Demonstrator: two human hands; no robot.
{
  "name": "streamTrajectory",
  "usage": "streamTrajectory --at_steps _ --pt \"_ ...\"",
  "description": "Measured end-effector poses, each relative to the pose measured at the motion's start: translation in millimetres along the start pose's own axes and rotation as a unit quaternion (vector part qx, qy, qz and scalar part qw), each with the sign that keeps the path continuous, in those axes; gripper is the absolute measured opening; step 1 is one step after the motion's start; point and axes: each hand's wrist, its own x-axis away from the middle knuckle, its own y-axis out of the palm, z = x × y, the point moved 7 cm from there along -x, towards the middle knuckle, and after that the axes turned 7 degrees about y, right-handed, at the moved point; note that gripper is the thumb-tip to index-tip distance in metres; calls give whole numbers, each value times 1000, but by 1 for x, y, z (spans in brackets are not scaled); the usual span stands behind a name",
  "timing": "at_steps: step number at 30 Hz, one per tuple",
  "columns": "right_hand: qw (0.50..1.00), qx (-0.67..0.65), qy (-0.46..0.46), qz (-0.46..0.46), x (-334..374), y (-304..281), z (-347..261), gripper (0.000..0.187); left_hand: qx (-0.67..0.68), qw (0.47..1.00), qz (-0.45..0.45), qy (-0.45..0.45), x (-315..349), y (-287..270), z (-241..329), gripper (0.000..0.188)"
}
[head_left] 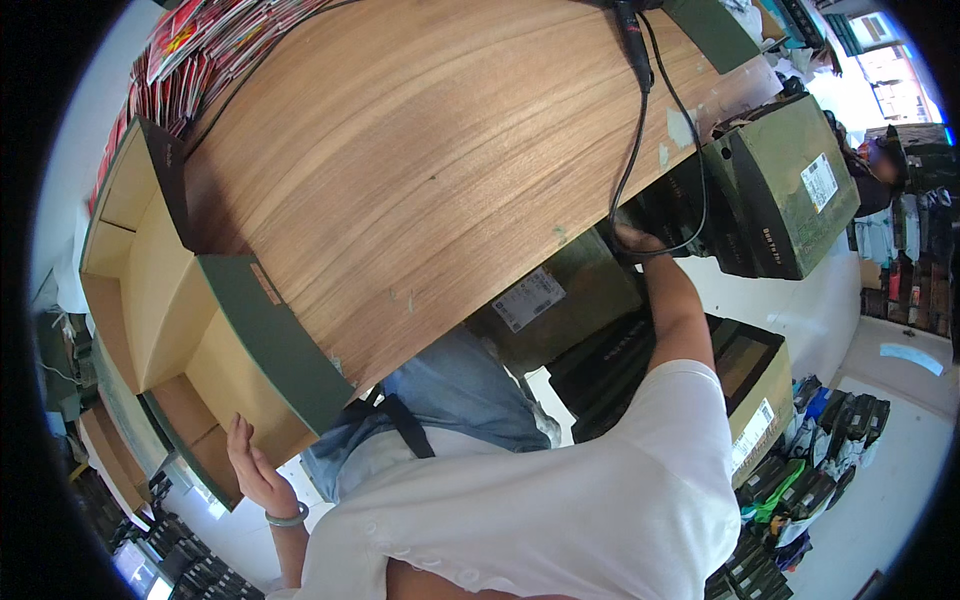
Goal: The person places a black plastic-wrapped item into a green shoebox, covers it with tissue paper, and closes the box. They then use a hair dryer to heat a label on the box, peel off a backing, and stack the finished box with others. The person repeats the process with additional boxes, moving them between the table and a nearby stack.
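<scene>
My left hand [262, 484], a bangle on its wrist, is raised with its fingers stretched out. It overlaps the near end of an open box [275, 335], green outside and tan inside, at the table's left edge; whether it touches is unclear. The box shows nothing inside. My right arm reaches down past the table's right edge. My right hand [637, 241] is at the far end of a dark green lidded box [590, 290] with a white label. Its fingers are hidden in the shadow there, behind a black cable [617, 180].
The wooden table [420, 170] fills the middle. Red printed packets [190, 65] are heaped at its far left. Dark green boxes [785, 190] stand past its right edge, and another box [755, 400] lies beside my right arm. Stacked goods [815, 450] line the floor at right.
</scene>
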Motion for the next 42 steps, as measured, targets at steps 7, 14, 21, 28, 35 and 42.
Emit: streamTrajectory --at_steps 7,14,21,28,35,42 --pt "968 212 31 131 15 5 -9 80 15 1000 -1 6 5 -1 2 36" --pt "936 283 36 206 44 -5 -18 81 9 1000 17 10 1 -7 9 36" --pt "945 310 24 102 7 -17 16 97 7 998 32 50 2 -12 15 35" --pt "915 398 -37 54 144 70 0 138 -3 997 45 67 3 -18 19 36" --pt "910 367 -44 187 147 119 -5 148 -10 993 77 91 7 -24 18 37" --pt "934 267 -3 238 151 130 18 141 -20 993 74 93 7 -25 17 39"
